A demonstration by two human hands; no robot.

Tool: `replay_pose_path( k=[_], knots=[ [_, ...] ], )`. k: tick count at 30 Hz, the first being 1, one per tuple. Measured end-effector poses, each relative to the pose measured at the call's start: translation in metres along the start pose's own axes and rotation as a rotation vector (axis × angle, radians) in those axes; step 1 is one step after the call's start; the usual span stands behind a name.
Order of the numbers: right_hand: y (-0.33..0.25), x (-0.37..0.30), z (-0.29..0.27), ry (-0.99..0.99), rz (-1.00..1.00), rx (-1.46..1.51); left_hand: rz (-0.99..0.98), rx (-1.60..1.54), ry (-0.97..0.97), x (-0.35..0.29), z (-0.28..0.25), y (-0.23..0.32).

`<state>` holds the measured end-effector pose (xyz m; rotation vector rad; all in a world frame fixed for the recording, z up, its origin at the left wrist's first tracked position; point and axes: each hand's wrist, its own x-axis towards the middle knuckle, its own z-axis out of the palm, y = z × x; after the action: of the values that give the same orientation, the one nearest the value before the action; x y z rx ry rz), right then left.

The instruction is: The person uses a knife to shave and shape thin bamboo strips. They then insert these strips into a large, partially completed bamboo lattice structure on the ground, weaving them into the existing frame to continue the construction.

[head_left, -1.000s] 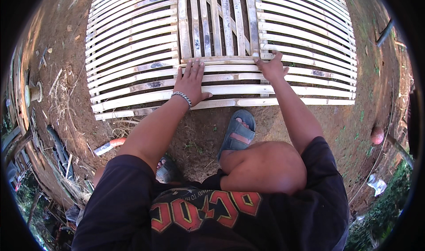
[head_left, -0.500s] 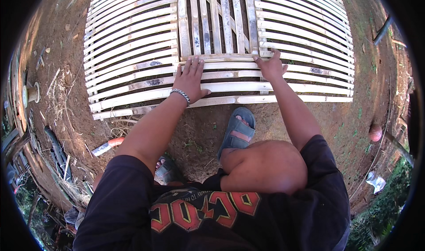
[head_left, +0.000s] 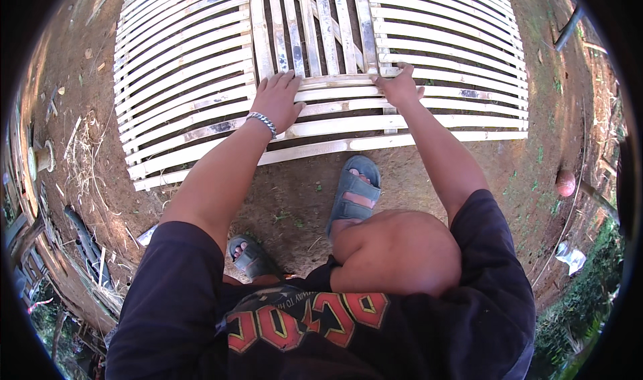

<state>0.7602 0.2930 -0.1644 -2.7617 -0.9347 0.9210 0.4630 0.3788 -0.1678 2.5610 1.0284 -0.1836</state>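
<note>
A wide panel of pale bamboo slats (head_left: 194, 95) lies on the ground before me, with lengthwise slats in its middle and crosswise slats on both sides. My left hand (head_left: 276, 102) rests on it, fingers stretched forward and thumb apart, by the left end of a short crosswise bamboo slat (head_left: 338, 81). At that slat's right end, my right hand (head_left: 400, 87) is bent around the slats, thumb on the short piece and index finger reaching forward. The undersides of its other fingers are hidden. Dark scorch-like marks show on some slats.
My sandalled feet (head_left: 355, 192) stand on bare soil just short of the panel's near edge. To the left are a pale spool-like object (head_left: 43, 158), plant fibres and dark poles (head_left: 87, 239). A reddish ball (head_left: 565, 183) and a crumpled white wrapper (head_left: 570, 258) lie to the right.
The panel sits slightly further left and up in view. My left hand has slid forward to the short slat's end, while my right hand stays at the other end.
</note>
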Motion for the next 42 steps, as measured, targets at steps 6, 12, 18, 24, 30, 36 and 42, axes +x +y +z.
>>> replay_pose_path(
  k=[6,12,18,24,30,36,42],
  knots=[
    [0.005,0.002,0.005,0.006,-0.008,-0.024,0.049,-0.002,-0.115,0.041,-0.015,0.014],
    [0.01,0.002,0.009,0.054,-0.039,-0.014,0.196,0.215,-0.279,0.045,-0.032,0.01],
    [0.01,0.0,0.009,0.089,-0.052,0.007,0.263,0.364,-0.401,0.056,-0.049,0.015],
    [0.009,-0.004,0.004,0.09,-0.065,-0.003,0.335,0.377,-0.35,0.062,-0.044,0.007],
    [0.013,0.0,0.006,0.06,-0.068,-0.027,0.329,0.355,-0.366,0.061,-0.044,0.006],
    [0.015,-0.004,0.001,0.055,-0.115,-0.212,0.367,0.357,-0.226,0.053,-0.032,-0.009],
    [0.01,-0.007,-0.004,0.021,-0.145,-0.124,0.373,0.414,-0.354,0.065,-0.045,0.0]
  ],
)
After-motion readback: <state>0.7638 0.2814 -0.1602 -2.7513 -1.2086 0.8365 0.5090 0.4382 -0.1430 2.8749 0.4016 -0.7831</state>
